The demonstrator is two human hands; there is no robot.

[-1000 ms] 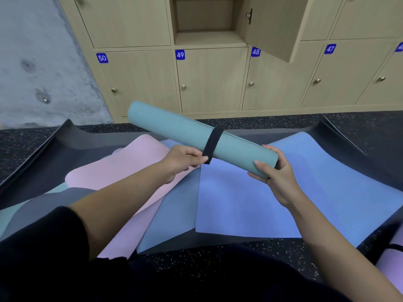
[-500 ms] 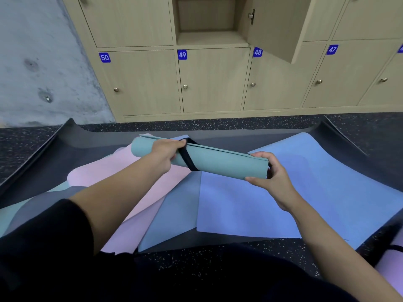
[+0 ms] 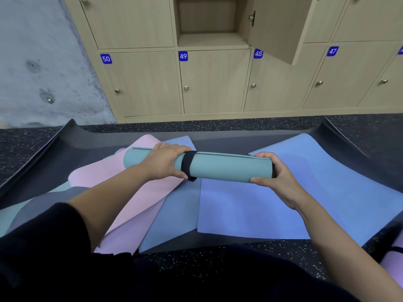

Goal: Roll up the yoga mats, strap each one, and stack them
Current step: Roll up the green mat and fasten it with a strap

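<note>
Centre of view: teal rolled mat (image 3: 226,166) held level above spread blue mat (image 3: 250,210), black strap (image 3: 188,165) ringing it left of middle. Left hand (image 3: 165,162) grips the roll beside the strap; right hand (image 3: 277,173) cups the 3 o'clock end. Judgement: centre the strap over the loose edge, then stack beside lilac roll (image 3: 394,264) at 4 o'clock.

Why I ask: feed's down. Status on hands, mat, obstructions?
Left hand grips rolled teal mat beside black strap. Right hand grips its end. Flat blue mat beneath; nothing blocking.

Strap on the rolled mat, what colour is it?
Black strap round the teal mat; head view.
</note>
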